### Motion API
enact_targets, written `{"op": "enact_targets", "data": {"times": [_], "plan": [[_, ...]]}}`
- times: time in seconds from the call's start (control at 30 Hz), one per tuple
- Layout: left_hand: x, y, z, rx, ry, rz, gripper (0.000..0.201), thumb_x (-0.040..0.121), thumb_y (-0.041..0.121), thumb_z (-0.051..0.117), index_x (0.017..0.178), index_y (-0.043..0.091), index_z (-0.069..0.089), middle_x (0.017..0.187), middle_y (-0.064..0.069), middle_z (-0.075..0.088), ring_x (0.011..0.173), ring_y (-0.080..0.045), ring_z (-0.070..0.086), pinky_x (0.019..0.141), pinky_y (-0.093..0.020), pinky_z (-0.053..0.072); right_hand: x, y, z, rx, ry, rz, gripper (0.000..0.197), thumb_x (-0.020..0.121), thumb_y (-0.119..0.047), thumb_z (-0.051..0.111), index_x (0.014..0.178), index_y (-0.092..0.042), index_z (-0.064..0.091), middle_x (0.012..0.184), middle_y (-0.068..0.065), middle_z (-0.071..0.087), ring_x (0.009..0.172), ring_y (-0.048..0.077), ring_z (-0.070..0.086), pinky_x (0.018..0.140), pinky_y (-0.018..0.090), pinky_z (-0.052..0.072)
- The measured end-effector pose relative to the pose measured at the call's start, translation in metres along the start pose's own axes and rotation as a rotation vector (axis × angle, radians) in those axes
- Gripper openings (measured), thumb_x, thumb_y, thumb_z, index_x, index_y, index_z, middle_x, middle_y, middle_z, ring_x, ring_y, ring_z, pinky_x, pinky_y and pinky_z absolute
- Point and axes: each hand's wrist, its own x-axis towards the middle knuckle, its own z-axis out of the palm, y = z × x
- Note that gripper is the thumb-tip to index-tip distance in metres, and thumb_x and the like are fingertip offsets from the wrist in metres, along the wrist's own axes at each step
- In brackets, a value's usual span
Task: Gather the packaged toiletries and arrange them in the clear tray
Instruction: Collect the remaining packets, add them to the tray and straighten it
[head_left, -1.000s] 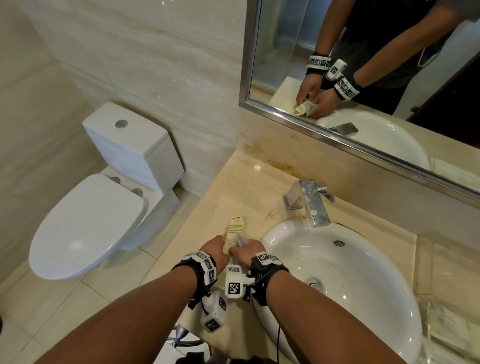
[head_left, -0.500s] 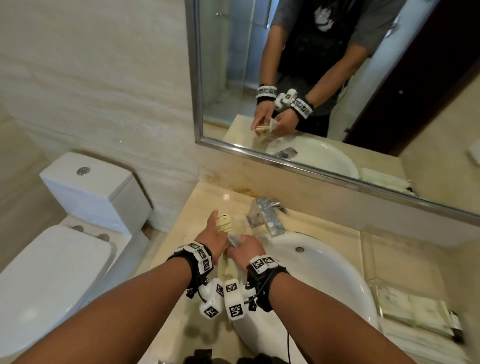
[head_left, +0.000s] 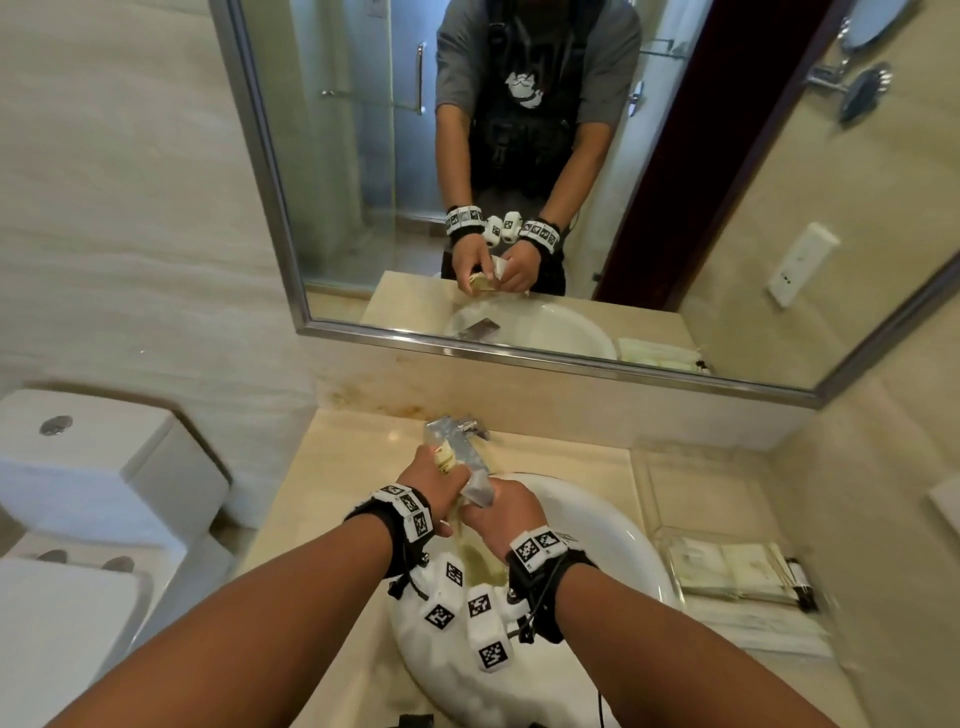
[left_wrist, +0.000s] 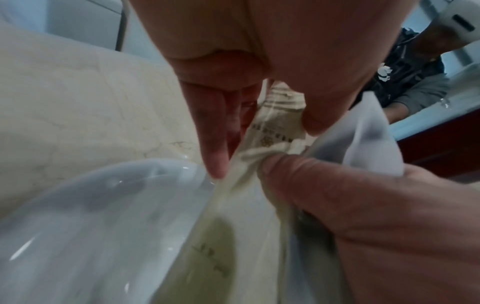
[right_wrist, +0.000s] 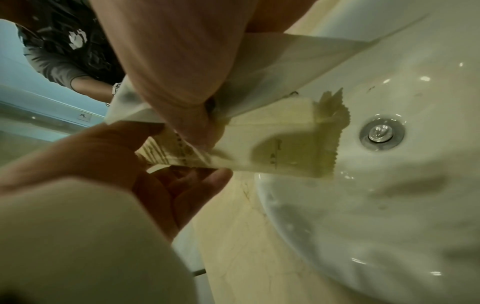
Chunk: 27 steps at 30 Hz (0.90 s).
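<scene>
Cream sachets (head_left: 445, 457) pinched by left hand (head_left: 431, 483); right hand (head_left: 506, 506) fingers clamp white packet (head_left: 479, 491).

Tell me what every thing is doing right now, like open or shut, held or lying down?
left hand: grips the cream packets.
right hand: grips the packets too.
cream packets: sealed, bunched, held over the sink.
white sachet: held with them.
clear tray: on the counter, right of the sink, more packets lying inside.
faucet: no water running.
sink: no water pooled.
toilet: lid down.
</scene>
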Motion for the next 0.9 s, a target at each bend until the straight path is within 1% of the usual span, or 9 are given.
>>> {"op": "enact_targets", "data": {"times": [0.13,0.2,0.27,0.37,0.47,0.57,0.7,0.83,0.9], "plan": [[-0.005,0.011,0.024,0.080,-0.033,0.061,0.054,0.093,0.030,0.051,0.140,0.045,0.029,0.098,-0.014,0.064,0.077,-0.032,0.068,0.054,-0.042,0.060,-0.008,0.015,-0.026,-0.028,-0.007,-0.032,0.019,0.081,-0.032,0.069,0.090,-0.015,0.068,0.085,0.006,0.070,0.081,0.026,0.066,0.072,0.034,0.051],[-0.006,0.018,0.035,0.083,-0.065,0.080,0.042,0.094,0.026,0.052,0.132,0.039,0.041,0.092,-0.016,0.064,0.069,-0.030,0.065,0.058,-0.046,0.062,-0.011,0.025,-0.040,-0.038,-0.007,-0.016,0.017,0.082,-0.030,0.070,0.075,-0.018,0.060,0.075,0.002,0.063,0.070,0.022,0.059,0.063,0.031,0.045],[-0.006,0.023,0.046,0.070,-0.074,0.089,0.028,0.094,0.024,0.055,0.121,0.032,0.049,0.087,-0.014,0.062,0.063,-0.028,0.063,0.059,-0.047,0.062,-0.012,0.037,-0.053,-0.030,-0.004,-0.008,0.022,0.081,-0.028,0.071,0.069,-0.019,0.055,0.069,0.000,0.057,0.064,0.020,0.053,0.060,0.030,0.041],[-0.009,0.033,0.065,0.036,-0.059,0.090,0.009,0.094,0.019,0.054,0.102,0.021,0.054,0.078,-0.014,0.059,0.056,-0.026,0.059,0.052,-0.041,0.060,-0.014,0.051,-0.069,0.000,-0.005,-0.035,0.019,0.077,-0.029,0.071,0.075,-0.013,0.061,0.069,0.002,0.058,0.065,0.021,0.053,0.063,0.033,0.045],[-0.012,0.042,0.082,0.011,-0.043,0.082,0.006,0.095,0.018,0.050,0.094,0.016,0.056,0.083,-0.015,0.059,0.063,-0.030,0.063,0.051,-0.040,0.059,-0.018,0.061,-0.085,0.033,-0.003,-0.059,0.019,0.079,-0.026,0.070,0.080,-0.009,0.063,0.067,0.003,0.057,0.063,0.021,0.053,0.062,0.032,0.042],[-0.017,0.051,0.094,-0.004,-0.027,0.038,0.009,0.096,0.022,0.051,0.099,0.015,0.055,0.097,-0.018,0.060,0.077,-0.035,0.069,0.057,-0.042,0.061,-0.023,0.072,-0.101,0.081,0.002,-0.073,0.022,0.080,-0.032,0.070,0.090,-0.011,0.068,0.075,0.004,0.067,0.069,0.024,0.062,0.067,0.034,0.049],[-0.015,0.057,0.102,-0.082,0.074,-0.056,0.019,0.097,0.019,0.050,0.111,0.006,0.050,0.107,-0.022,0.061,0.078,-0.036,0.068,0.047,-0.035,0.058,-0.030,0.100,-0.124,-0.031,-0.113,-0.088,0.020,0.083,-0.038,0.070,0.098,-0.026,0.068,0.093,-0.002,0.072,0.087,0.019,0.068,0.080,0.035,0.054],[-0.013,0.062,0.118,-0.166,0.142,-0.140,0.022,0.096,0.017,0.048,0.112,0.003,0.046,0.115,-0.024,0.058,0.078,-0.039,0.070,0.064,-0.048,0.062,-0.034,0.127,-0.138,-0.104,-0.133,-0.027,0.034,0.078,-0.046,0.065,0.105,-0.025,0.065,0.097,-0.002,0.072,0.087,0.019,0.069,0.082,0.037,0.057],[-0.016,0.064,0.132,-0.081,0.149,-0.125,0.026,0.096,0.018,0.055,0.113,0.000,0.048,0.117,-0.023,0.056,0.079,-0.035,0.067,0.060,-0.035,0.061,-0.033,0.138,-0.143,-0.034,-0.096,0.016,0.035,0.078,-0.043,0.067,0.107,-0.024,0.065,0.101,-0.002,0.072,0.089,0.021,0.069,0.075,0.030,0.054]]}}
